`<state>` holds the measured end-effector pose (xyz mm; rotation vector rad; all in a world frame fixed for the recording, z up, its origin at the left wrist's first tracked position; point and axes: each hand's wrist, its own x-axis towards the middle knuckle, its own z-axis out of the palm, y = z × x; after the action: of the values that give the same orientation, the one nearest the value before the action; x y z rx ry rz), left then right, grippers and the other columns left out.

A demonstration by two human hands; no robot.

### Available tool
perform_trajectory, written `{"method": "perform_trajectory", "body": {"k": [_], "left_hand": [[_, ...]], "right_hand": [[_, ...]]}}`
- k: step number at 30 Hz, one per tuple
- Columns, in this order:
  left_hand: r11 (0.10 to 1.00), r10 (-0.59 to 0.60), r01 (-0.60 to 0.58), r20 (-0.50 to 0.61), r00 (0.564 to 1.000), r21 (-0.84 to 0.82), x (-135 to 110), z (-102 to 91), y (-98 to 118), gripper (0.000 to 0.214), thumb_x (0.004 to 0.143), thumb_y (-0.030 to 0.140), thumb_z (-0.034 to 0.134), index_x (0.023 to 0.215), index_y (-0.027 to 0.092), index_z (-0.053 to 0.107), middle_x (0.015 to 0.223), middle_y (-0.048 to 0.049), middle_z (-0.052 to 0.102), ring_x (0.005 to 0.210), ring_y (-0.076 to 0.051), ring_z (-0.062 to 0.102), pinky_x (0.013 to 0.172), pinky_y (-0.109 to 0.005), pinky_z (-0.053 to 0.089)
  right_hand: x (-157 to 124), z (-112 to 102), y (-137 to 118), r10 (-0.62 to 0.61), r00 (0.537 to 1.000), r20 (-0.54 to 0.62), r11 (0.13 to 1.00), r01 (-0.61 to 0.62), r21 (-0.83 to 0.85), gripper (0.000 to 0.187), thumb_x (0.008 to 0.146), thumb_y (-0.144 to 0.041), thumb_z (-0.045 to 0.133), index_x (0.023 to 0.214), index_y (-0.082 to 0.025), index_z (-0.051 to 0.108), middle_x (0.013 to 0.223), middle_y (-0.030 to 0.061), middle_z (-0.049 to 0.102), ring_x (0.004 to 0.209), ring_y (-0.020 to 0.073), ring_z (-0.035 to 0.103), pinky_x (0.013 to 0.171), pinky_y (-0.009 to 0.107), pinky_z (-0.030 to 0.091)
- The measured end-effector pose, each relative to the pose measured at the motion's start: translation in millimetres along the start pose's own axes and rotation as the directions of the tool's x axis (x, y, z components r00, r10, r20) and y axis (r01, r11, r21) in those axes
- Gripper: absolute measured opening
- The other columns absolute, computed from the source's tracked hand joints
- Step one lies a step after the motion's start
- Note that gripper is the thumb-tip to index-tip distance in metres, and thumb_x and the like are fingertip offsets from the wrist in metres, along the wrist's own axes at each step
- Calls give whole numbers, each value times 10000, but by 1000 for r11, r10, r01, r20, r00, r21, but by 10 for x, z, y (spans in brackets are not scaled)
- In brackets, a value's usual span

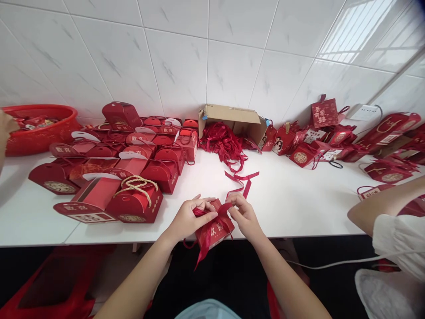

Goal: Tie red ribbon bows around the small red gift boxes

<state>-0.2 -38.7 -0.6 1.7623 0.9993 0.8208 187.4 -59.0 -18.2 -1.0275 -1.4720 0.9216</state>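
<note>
Hands meet at the near edge of the white table point(292, 199), over one small red gift box point(217, 231) that sits tilted on that edge, between them. The left hand point(187, 218) is closed on the box's left end, with its fingers curled over the top. The right hand point(245, 215) pinches the red ribbon point(206, 239) at the top of the box. This ribbon crosses the box, and two tails hang off its front below the table edge.

One loose ribbon strip point(241, 178) lies on the table just behind the right hand. Further back, by the tiled wall, one cardboard carton point(232, 116) lies on its side with a heap of red ribbons point(222, 139) spilling from its mouth.

To the left is a crowd of open red boxes point(159, 170), well over a dozen, but they overlap too much to count exactly. Only the nearest of them shows a twisted gold rope handle point(137, 184). One red basket point(40, 128) sits at the far left, with packets inside.

To the right is a second cluster of red boxes with handles point(303, 155), again too tangled to count. One white power strip point(365, 112) lies by the wall behind them.

Two other people show at the edges. A bare forearm point(378, 208) with a white sleeve point(398, 241) rests on the right, and a hand point(5, 128) is by the basket on the left.
</note>
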Motion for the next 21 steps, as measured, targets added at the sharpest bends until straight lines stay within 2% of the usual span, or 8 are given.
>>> {"method": "perform_trajectory", "body": {"k": [4, 8, 15, 18, 21], "left_hand": [[1000, -1, 1, -16, 1000, 4, 8, 16, 8, 156, 768, 304, 654, 659, 205, 606, 740, 7, 705, 1110, -240, 626, 1161, -473, 186], [1000, 1, -1, -24, 1000, -6, 7, 24, -6, 173, 761, 313, 662, 641, 210, 592, 740, 13, 706, 1096, -245, 633, 1160, -482, 192], [1000, 19, -19, -27, 999, 11, -2, 26, -4, 176, 750, 276, 659, 620, 215, 557, 730, 15, 705, 1100, -239, 628, 1156, -501, 202], [1000, 17, -17, -40, 999, 9, -4, 32, 2, 233, 737, 277, 666, 580, 212, 507, 713, 17, 703, 1098, -244, 631, 1153, -491, 214], [1000, 20, -19, -36, 999, 15, -8, 31, 5, 298, 733, 282, 667, 545, 208, 447, 708, 8, 709, 1104, -255, 630, 1150, -489, 210]], "right_hand": [[2, 70, -16, 14, 1000, 23, 1000, -14, 15, 29, 771, -186, 555, 794, -202, 563, 849, 30, 536, 759, 146, 542, 625, 259, 504], [5, 86, 18, 42, 998, 44, 999, -42, -18, 36, 773, -178, 554, 784, -201, 529, 744, 2, 553, 665, 130, 544, 574, 245, 494], [38, 12, 66, -122, 991, -50, 967, 108, -229, 156, 741, -128, 539, 873, -212, 542, 828, 27, 620, 696, 148, 592, 568, 256, 497], [22, 34, 67, -93, 990, -106, 973, 68, -219, 98, 785, -176, 553, 878, -208, 553, 799, 29, 641, 625, 137, 582, 534, 255, 483], [8, 67, 77, -30, 989, -142, 991, 10, -136, 40, 800, -224, 569, 832, -205, 556, 730, 11, 641, 557, 124, 566, 487, 240, 460]]}}
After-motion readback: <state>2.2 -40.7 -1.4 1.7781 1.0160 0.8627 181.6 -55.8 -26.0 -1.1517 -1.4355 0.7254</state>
